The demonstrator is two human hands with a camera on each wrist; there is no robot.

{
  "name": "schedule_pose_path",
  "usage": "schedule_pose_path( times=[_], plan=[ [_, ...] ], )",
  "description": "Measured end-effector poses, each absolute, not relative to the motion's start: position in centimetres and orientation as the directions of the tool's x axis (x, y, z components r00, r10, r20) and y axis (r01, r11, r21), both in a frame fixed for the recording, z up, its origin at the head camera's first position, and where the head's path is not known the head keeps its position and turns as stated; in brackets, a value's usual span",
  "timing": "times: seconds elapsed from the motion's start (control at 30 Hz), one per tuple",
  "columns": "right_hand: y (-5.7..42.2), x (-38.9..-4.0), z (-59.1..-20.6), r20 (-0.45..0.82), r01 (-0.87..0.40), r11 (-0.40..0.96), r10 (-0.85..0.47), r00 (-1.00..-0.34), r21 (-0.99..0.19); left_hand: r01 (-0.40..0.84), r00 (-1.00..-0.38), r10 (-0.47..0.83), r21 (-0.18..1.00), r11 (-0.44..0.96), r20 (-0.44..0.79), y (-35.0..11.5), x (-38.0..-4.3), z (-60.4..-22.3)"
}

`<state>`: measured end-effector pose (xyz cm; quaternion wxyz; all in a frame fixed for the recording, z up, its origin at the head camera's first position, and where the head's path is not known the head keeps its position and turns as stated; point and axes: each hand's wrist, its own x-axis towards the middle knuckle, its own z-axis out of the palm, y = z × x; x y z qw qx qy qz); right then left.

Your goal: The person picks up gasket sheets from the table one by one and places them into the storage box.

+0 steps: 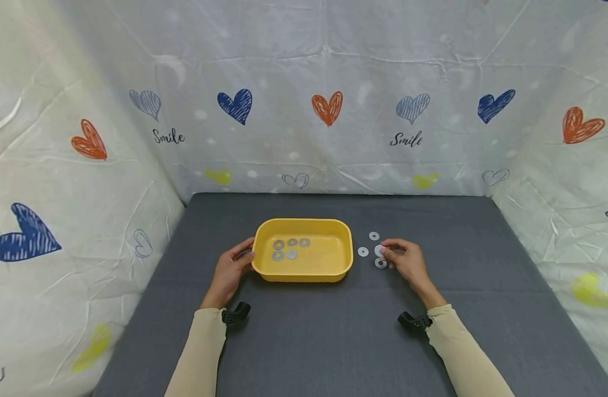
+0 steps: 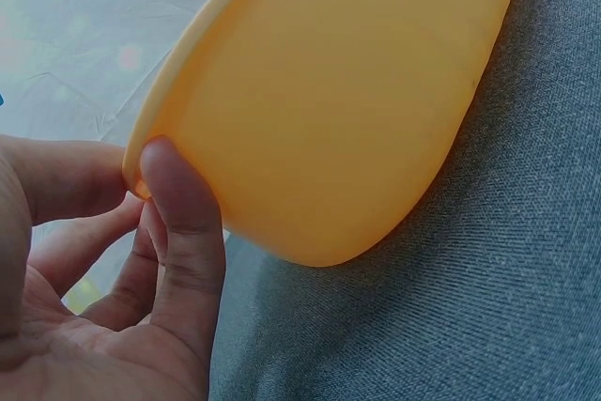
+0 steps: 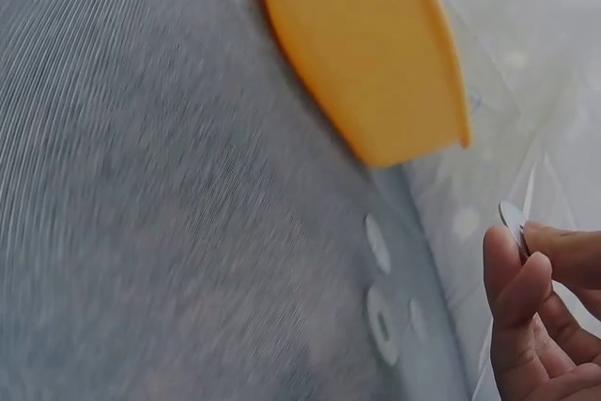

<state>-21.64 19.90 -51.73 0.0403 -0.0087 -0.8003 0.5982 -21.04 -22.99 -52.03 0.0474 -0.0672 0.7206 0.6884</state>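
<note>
A yellow plastic tray [image 1: 304,270] stands on the grey cloth, with several flat metal washers [image 1: 278,244] lying on its floor. At its left end, my left hand [image 1: 232,271] pinches the rim between thumb and fingers, as the left wrist view confirms on the tray wall [image 2: 338,119]. To the right of the tray, my right hand [image 1: 406,261] pinches one washer [image 3: 512,217] by its edge, lifted off the cloth. Three more washers lie loose around that hand: one behind it [image 1: 374,236], one toward the tray [image 1: 363,252], and one by the fingertips [image 1: 380,263].
The dark grey cloth [image 1: 304,336] covers the table. Pale sheets printed with hearts [image 1: 329,107] and "Smile" hang behind it and at both sides. A black strap [image 1: 236,313] sits on the left wrist, and another black strap [image 1: 414,321] on the right.
</note>
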Motion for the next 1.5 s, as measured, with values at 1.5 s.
schedule_pose_path(
  times=[1.5],
  plan=[
    [10.8, -22.6, -47.2, -0.030, 0.028, 0.020, -0.138, -0.990, -0.999, -0.149, -0.988, -0.037, 0.987, 0.060, -0.147, -22.9, -20.9, -52.0]
  ],
)
